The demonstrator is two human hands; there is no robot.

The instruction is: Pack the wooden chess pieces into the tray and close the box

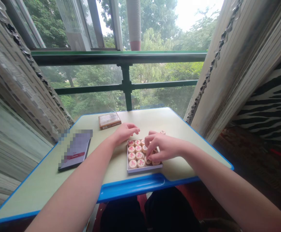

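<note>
A shallow white-sided box stands near the front of the table, holding rows of round wooden Chinese chess pieces. The pieces on its left side, such as one chess piece, bear red characters. My right hand is over the box's right part, its thumb and finger closed on a chess piece in the front row. It covers several pieces behind it. At the box's far left corner, my left hand hovers with loosely bent fingers and no object visible in it. One loose chess piece lies beyond my right hand.
The pale table has a blue rim and a blue front groove. A flat printed box lies at the back left. A dark, partly blurred tablet-like device rests at the left. Behind are a green railing and curtains.
</note>
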